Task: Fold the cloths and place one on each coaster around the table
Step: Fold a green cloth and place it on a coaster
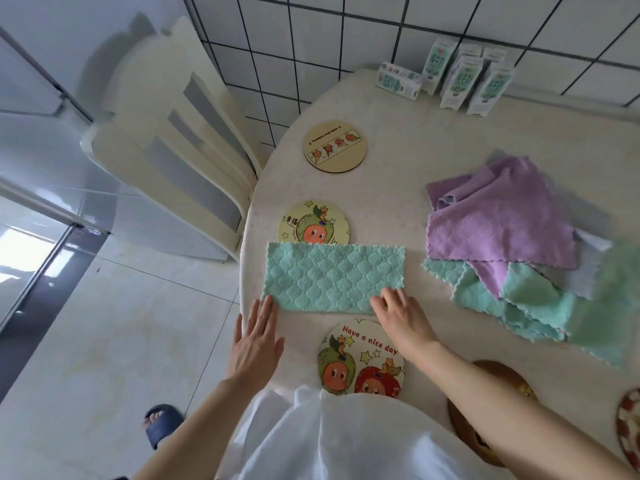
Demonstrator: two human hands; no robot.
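Left hand (258, 337) is lying flat at the table's near-left edge, fingers straight and close together, tips touching the near-left corner of the teal cloth (334, 277). Nothing is being gripped. Right hand (401, 317) is resting palm down with loosely spread, slightly bent fingers, tips pressing on the cloth's near-right corner. No pinch is showing.

Teal cloth is lying as a long flat rectangle on the pale table (398, 168), quilted side up. Its far edge is overlapping the near rim of the green-apple coaster (313, 223). Just beyond the cloth's near edge, the "Have a nice day" coaster (360, 358) is sitting bare, between the two wrists. A third coaster, the tan coaster (335, 146), is sitting bare farther off, near the table's far-left curve.

To the right, a loose pile is spreading out: purple cloths (498, 220) are lying over more teal cloths (512, 299), crumpled and overlapping. A brown round mat (498, 375) is showing partly under the right forearm.

Small cartons (460, 77) are standing against the tiled wall, one lying on its side. A cream chair (173, 133) is standing at the table's left.
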